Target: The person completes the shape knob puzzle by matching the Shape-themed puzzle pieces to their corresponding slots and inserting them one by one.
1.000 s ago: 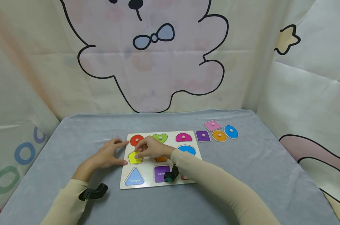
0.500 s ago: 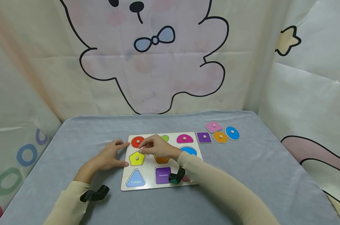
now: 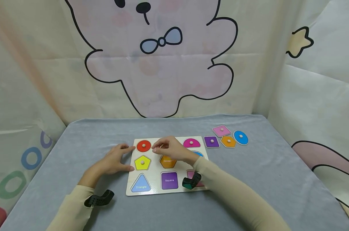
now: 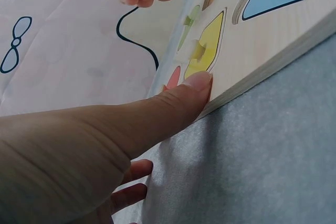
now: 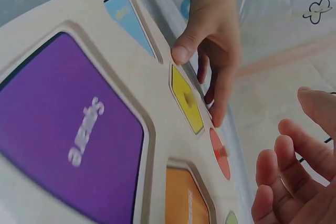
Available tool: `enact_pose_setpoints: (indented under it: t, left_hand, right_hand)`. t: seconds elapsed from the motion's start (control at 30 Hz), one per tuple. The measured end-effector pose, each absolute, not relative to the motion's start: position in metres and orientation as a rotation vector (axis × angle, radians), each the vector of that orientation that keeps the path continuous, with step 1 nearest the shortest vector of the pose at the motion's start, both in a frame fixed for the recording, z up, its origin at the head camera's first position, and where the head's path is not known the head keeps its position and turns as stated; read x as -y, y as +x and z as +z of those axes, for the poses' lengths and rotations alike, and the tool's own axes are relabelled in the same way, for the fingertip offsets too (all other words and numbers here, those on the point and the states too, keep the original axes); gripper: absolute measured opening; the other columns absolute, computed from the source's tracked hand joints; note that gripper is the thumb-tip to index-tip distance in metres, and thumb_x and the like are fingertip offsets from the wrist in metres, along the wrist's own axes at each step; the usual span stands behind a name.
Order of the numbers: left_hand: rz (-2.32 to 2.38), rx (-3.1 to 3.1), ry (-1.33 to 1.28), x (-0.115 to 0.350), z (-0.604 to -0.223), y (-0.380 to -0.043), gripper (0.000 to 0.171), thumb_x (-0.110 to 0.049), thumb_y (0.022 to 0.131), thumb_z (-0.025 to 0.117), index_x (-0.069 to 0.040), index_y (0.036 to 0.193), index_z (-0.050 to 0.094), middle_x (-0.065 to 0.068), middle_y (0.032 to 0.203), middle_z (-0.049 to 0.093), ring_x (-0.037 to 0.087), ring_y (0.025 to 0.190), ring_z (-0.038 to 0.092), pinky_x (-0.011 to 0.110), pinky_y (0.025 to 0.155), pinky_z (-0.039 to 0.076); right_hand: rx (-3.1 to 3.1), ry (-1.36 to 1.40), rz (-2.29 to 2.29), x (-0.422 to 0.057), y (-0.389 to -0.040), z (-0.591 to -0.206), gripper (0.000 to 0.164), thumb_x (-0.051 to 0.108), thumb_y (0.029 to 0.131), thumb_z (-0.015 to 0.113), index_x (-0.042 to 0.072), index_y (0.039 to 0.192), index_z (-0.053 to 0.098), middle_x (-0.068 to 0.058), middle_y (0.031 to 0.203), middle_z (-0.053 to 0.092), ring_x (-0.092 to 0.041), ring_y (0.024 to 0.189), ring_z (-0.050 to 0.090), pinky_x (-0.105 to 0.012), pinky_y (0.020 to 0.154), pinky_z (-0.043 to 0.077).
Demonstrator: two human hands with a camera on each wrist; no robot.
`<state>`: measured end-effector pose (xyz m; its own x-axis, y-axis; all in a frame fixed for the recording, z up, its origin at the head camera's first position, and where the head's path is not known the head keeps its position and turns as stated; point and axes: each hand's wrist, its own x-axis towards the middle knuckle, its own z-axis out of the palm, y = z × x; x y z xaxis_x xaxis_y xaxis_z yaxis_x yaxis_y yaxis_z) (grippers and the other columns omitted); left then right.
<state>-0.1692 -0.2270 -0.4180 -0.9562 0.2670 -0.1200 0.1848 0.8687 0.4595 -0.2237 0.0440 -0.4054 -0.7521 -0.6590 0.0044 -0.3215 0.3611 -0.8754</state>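
A white shape puzzle board (image 3: 155, 170) lies on the table. My left hand (image 3: 112, 159) touches its left edge, thumb (image 4: 181, 95) on the rim beside the yellow pentagon piece (image 3: 142, 163) and index finger near the upper corner. My right hand (image 3: 174, 149) hovers above the board's upper middle, fingers loosely bent and holding nothing. The red circle piece (image 3: 143, 146) and magenta half-circle piece (image 3: 191, 143) sit in their slots, knobs up. In the head view my right hand hides the green heart piece (image 4: 190, 27). Printed slots for triangle (image 3: 141, 183), square (image 3: 169, 180) and hexagon (image 3: 168, 162) show.
Right of the board lie loose knobbed pieces: a purple square (image 3: 211, 141), a pink rhombus (image 3: 221, 130), an orange hexagon (image 3: 228, 141) and a blue oval (image 3: 241, 137). Grey cloth (image 3: 151, 211) covers the table. A printed curtain (image 3: 162, 70) hangs behind.
My right hand has let go of the yellow pentagon's knob, lifted off and moved up and to the right. My left hand stays at the board's edge. The head view shifted slightly.
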Motion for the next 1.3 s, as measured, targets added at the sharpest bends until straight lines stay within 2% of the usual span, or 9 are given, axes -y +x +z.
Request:
enact_pose_setpoints:
  t: [0.17, 0.3, 0.5, 0.6, 0.67, 0.73, 1.1, 1.3]
  left_hand:
    - [0.684, -2.866, 0.353, 0.226, -0.418, -0.168, 0.088, -0.043, 0.072, 0.082, -0.016, 0.147, 0.043, 0.021, 0.144, 0.041, 0.040, 0.128, 0.038, 0.062, 0.105, 0.037]
    - [0.682, -2.868, 0.357, 0.226, -0.418, -0.168, 0.088, -0.043, 0.073, 0.082, -0.017, 0.147, 0.043, 0.021, 0.144, 0.041, 0.040, 0.127, 0.038, 0.062, 0.105, 0.037]
    - [0.672, -2.866, 0.357, 0.225, -0.418, -0.169, 0.088, -0.043, 0.073, 0.082, -0.016, 0.147, 0.043, 0.021, 0.144, 0.041, 0.040, 0.127, 0.038, 0.062, 0.104, 0.038]
    - [0.663, -2.868, 0.355, 0.226, -0.419, -0.170, 0.088, -0.044, 0.073, 0.082, -0.017, 0.147, 0.042, 0.021, 0.144, 0.041, 0.040, 0.128, 0.038, 0.062, 0.104, 0.038]
    - [0.660, -2.870, 0.358, 0.226, -0.420, -0.170, 0.088, -0.043, 0.073, 0.081, -0.017, 0.147, 0.042, 0.021, 0.145, 0.040, 0.040, 0.128, 0.038, 0.062, 0.105, 0.037]
    - [0.661, -2.870, 0.359, 0.227, -0.420, -0.170, 0.088, -0.043, 0.073, 0.081, -0.017, 0.147, 0.042, 0.021, 0.145, 0.040, 0.040, 0.128, 0.038, 0.062, 0.105, 0.037]
    - [0.669, -2.862, 0.348, 0.226, -0.418, -0.169, 0.089, -0.045, 0.073, 0.081, -0.018, 0.148, 0.042, 0.021, 0.146, 0.039, 0.040, 0.129, 0.037, 0.062, 0.105, 0.037]
    - [0.668, -2.858, 0.348, 0.225, -0.417, -0.168, 0.089, -0.045, 0.073, 0.081, -0.017, 0.148, 0.041, 0.022, 0.147, 0.038, 0.041, 0.130, 0.036, 0.063, 0.106, 0.036]
  right_hand:
    - [-2.301, -0.880, -1.348, -0.063, -0.224, -0.402, 0.027, 0.021, 0.094, 0.063, 0.002, 0.112, 0.069, -0.012, 0.106, 0.069, -0.016, 0.081, 0.058, -0.020, 0.073, 0.050]
    - [-2.358, -0.836, -1.309, -0.080, -0.225, -0.399, 0.028, 0.022, 0.094, 0.063, 0.003, 0.114, 0.069, -0.013, 0.108, 0.069, -0.017, 0.084, 0.059, -0.022, 0.075, 0.050]
    - [-2.413, -0.800, -1.291, -0.103, -0.220, -0.385, 0.027, 0.016, 0.095, 0.061, -0.001, 0.114, 0.067, -0.018, 0.109, 0.068, -0.032, 0.086, 0.059, -0.021, 0.072, 0.048]
    - [-2.451, -0.783, -1.284, -0.114, -0.222, -0.386, 0.027, 0.018, 0.095, 0.061, 0.000, 0.114, 0.068, -0.017, 0.107, 0.068, -0.029, 0.086, 0.059, -0.021, 0.073, 0.049]
    - [-2.480, -0.775, -1.270, -0.120, -0.224, -0.389, 0.028, 0.022, 0.095, 0.061, 0.002, 0.114, 0.068, -0.014, 0.105, 0.068, -0.021, 0.086, 0.058, -0.023, 0.075, 0.050]
    - [-2.500, -0.760, -1.255, -0.128, -0.231, -0.397, 0.030, 0.026, 0.095, 0.061, 0.004, 0.115, 0.068, -0.011, 0.104, 0.068, -0.018, 0.088, 0.058, -0.024, 0.077, 0.051]
    - [-2.568, -0.664, -1.233, -0.157, -0.237, -0.394, 0.031, 0.029, 0.093, 0.064, 0.007, 0.115, 0.068, -0.009, 0.108, 0.068, -0.020, 0.094, 0.059, -0.028, 0.085, 0.049]
    - [-2.603, -0.616, -1.242, -0.179, -0.242, -0.397, 0.033, 0.029, 0.094, 0.063, 0.005, 0.115, 0.068, -0.013, 0.109, 0.067, -0.021, 0.092, 0.058, -0.026, 0.079, 0.050]
